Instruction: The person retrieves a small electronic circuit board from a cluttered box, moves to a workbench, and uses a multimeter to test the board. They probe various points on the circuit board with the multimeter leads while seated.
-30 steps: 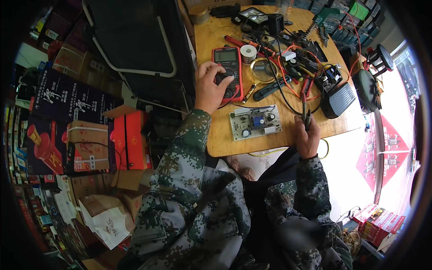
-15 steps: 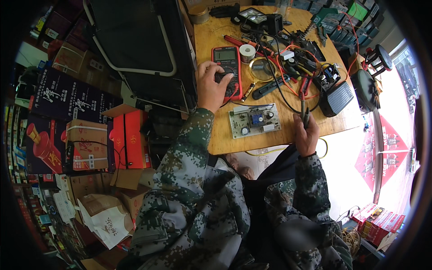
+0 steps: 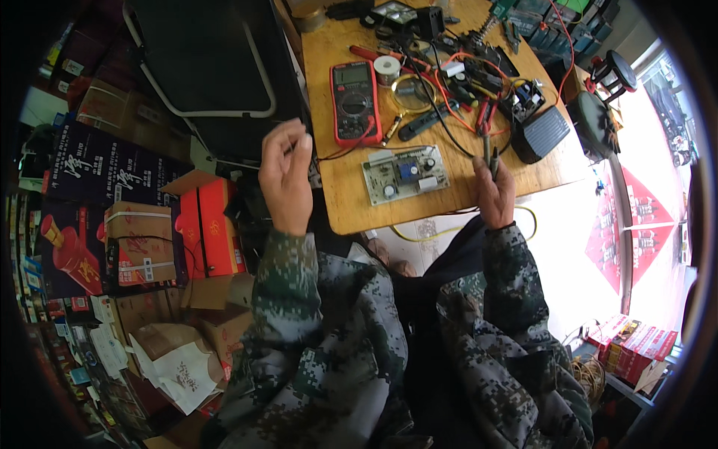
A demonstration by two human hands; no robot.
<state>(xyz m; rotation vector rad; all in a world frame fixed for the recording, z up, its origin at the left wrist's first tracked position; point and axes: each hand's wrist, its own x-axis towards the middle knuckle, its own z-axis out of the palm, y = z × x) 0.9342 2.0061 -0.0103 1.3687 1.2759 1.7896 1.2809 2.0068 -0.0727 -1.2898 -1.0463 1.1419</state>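
Note:
My left hand (image 3: 288,179) is raised beyond the table's left edge, its fingers loosely curled with gaps and no object showing in them. At the table's front edge, my right hand (image 3: 495,193) grips a pair of pen-like test probes (image 3: 490,159), tips upward. Between my hands lies a pale circuit board (image 3: 387,178) with a blue component in its middle. Behind it rests a red-framed multimeter (image 3: 354,105) with a grey display and a round dial. A lead runs from its lower right corner toward the table's left edge.
On the wooden table (image 3: 464,196) sit a solder spool (image 3: 387,69), a yellow-rimmed magnifier (image 3: 412,93), a dark-handled tool (image 3: 428,123), tangled wires and a black pedal-like block (image 3: 541,136). A folded chair (image 3: 202,60) stands left, beside stacked boxes (image 3: 140,243).
My left hand has left the multimeter's dial and moved left, off the table. My right hand keeps the probes. The table sits slightly further left and up in view.

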